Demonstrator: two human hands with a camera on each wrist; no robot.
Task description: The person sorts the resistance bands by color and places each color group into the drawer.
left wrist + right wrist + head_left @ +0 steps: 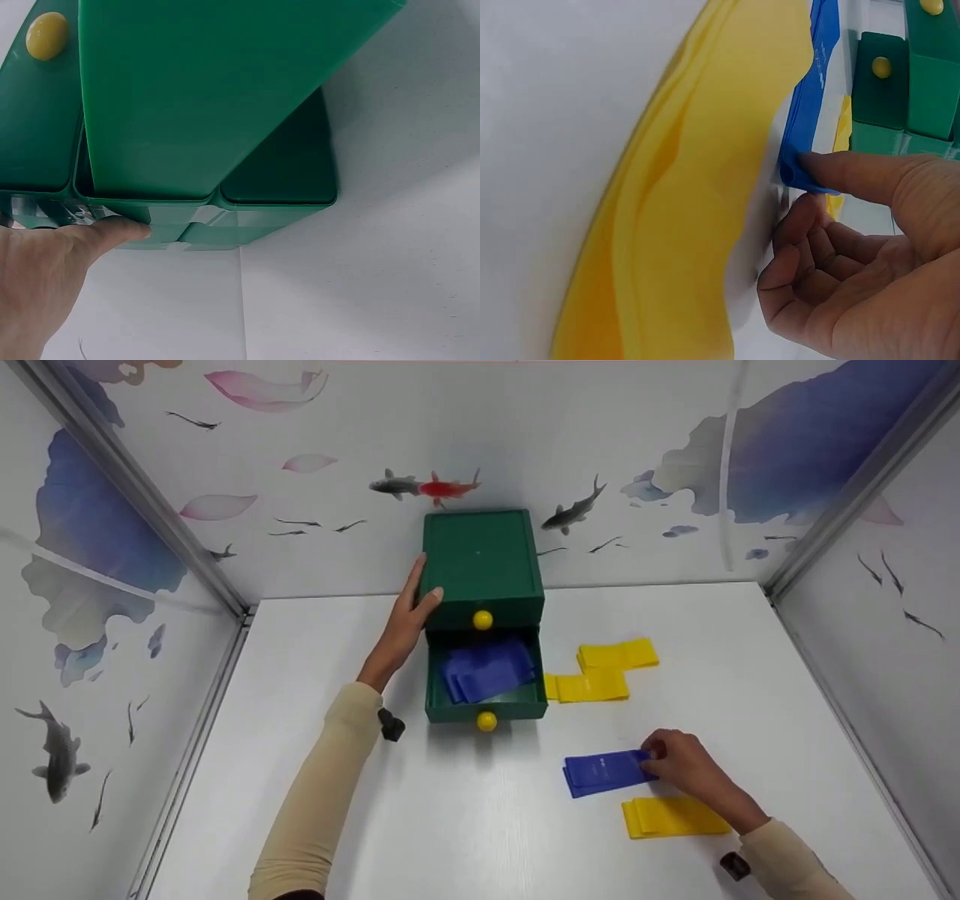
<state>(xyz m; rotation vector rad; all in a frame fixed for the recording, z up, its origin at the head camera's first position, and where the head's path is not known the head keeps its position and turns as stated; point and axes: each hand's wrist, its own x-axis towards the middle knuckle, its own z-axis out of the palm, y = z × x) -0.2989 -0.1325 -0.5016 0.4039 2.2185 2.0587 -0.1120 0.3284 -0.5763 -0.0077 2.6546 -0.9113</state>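
Note:
My right hand (686, 769) pinches the right end of a flat, folded blue resistance band (604, 771) between thumb and fingers. In the right wrist view the thumb presses on that blue end, and the other fingers are curled below it. A yellow resistance band (675, 817) lies just in front of this hand. My left hand (405, 622) rests against the left side of a green drawer cabinet (481, 555), fingers stretched along it and thumb by the front edge. Below the cabinet's upper drawer, a lower drawer (442, 710) is pulled out, with folded blue bands (491, 669) inside.
More yellow bands (592, 686) lie to the right of the pulled-out drawer. Yellow round knobs (487, 721) stick out from the drawer fronts. The white table (450, 825) meets patterned walls at the back and both sides, and the cabinet stands near the back wall.

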